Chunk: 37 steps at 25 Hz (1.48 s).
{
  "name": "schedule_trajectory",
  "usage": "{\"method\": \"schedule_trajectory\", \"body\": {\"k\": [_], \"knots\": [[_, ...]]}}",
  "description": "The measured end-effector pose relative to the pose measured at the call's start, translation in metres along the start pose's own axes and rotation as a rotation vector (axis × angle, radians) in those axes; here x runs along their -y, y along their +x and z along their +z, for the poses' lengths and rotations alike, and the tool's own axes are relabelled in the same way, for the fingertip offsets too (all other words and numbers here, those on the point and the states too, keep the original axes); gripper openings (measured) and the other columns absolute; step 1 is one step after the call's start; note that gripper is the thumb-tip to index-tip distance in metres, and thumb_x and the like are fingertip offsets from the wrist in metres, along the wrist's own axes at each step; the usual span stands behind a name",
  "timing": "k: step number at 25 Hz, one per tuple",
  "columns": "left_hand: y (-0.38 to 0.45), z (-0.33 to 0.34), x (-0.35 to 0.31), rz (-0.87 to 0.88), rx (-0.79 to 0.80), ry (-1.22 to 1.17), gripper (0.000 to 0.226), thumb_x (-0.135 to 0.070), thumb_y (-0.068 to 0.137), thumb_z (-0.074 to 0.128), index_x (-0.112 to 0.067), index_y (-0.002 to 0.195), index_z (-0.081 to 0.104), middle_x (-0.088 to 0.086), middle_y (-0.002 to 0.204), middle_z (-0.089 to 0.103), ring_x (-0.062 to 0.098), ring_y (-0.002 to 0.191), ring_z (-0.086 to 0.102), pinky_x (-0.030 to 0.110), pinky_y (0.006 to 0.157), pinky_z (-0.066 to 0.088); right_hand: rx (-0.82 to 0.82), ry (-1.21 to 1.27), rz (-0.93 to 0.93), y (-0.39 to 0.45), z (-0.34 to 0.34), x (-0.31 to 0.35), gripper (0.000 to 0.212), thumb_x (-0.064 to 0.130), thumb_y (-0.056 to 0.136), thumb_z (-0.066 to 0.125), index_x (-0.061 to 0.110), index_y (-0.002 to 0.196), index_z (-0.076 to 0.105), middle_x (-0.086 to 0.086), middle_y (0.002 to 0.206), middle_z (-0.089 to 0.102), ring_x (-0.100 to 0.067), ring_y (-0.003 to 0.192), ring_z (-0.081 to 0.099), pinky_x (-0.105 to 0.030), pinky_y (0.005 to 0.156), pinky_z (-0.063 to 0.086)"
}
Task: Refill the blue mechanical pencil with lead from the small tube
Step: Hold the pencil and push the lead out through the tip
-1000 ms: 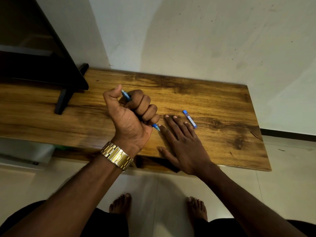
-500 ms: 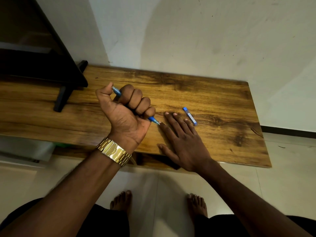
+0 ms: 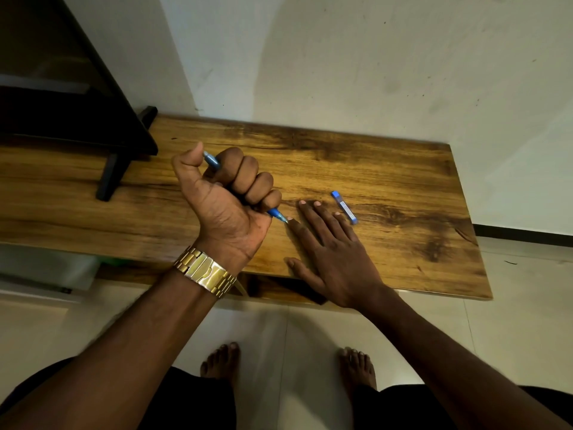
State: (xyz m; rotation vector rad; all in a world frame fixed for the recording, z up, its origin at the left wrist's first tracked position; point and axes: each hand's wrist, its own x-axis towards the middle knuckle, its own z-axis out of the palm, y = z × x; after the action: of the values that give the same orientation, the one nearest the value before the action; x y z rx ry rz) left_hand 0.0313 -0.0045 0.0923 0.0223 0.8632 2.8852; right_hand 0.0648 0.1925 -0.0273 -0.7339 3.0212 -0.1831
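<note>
Here, left hand [image 3: 228, 209] fists blue pencil [image 3: 277, 214].

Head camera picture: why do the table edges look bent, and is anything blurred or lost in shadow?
In the head view the wide lens bows the table edges and stretches the forearms near the corners. The dark stand at upper left is lost in shadow. A broad soft shadow crosses the wall. The left hand, pencil, right hand and small tube look sharp.
</note>
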Motion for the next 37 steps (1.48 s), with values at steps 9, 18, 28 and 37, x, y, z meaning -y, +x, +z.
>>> {"method": "schedule_trajectory", "body": {"k": [9, 18, 28, 37], "knots": [[-0.0020, 0.0062, 0.0006, 0.038, 0.045, 0.107, 0.052, -0.060, 0.096, 0.024, -0.026, 0.058, 0.021, -0.008, 0.052, 0.014, 0.011, 0.046, 0.011, 0.028, 0.048, 0.013, -0.011, -0.003, 0.002, -0.0001, 0.0015, 0.0004, 0.077, 0.070, 0.111, 0.024, 0.029, 0.175, 0.018, -0.007, 0.187, 0.006, -0.027, 0.174, 0.003, -0.057, 0.137, 0.018], [-0.0029, 0.0063, 0.0028, 0.035, 0.012, 0.200, 0.054, -0.056, 0.103, 0.014, -0.026, 0.058, 0.019, -0.007, 0.052, 0.013, 0.012, 0.047, 0.010, 0.030, 0.049, 0.010, -0.009, 0.002, 0.000, -0.0004, 0.0013, 0.0001, 0.077, 0.070, 0.111, 0.023, 0.029, 0.176, 0.017, -0.007, 0.187, 0.006, -0.027, 0.174, 0.002, -0.057, 0.138, 0.016], [0.0019, 0.0006, -0.0006, 0.018, -0.030, -0.035, 0.057, -0.060, 0.103, 0.011, -0.028, 0.057, 0.020, -0.008, 0.052, 0.011, 0.011, 0.046, 0.010, 0.024, 0.046, 0.017, 0.001, 0.005, 0.002, -0.0009, -0.0016, 0.0007, 0.078, 0.070, 0.111, 0.023, 0.029, 0.176, 0.017, -0.008, 0.187, 0.006, -0.027, 0.174, 0.002, -0.057, 0.138, 0.016], [0.0037, -0.0019, 0.0000, -0.009, 0.015, -0.113, 0.058, -0.061, 0.104, 0.012, -0.028, 0.056, 0.022, -0.009, 0.051, 0.013, 0.009, 0.043, 0.012, 0.021, 0.043, 0.020, 0.009, 0.006, 0.001, -0.0016, -0.0026, 0.0015, 0.077, 0.069, 0.111, 0.024, 0.028, 0.176, 0.016, -0.008, 0.187, 0.004, -0.028, 0.174, 0.001, -0.058, 0.138, 0.016]]}}
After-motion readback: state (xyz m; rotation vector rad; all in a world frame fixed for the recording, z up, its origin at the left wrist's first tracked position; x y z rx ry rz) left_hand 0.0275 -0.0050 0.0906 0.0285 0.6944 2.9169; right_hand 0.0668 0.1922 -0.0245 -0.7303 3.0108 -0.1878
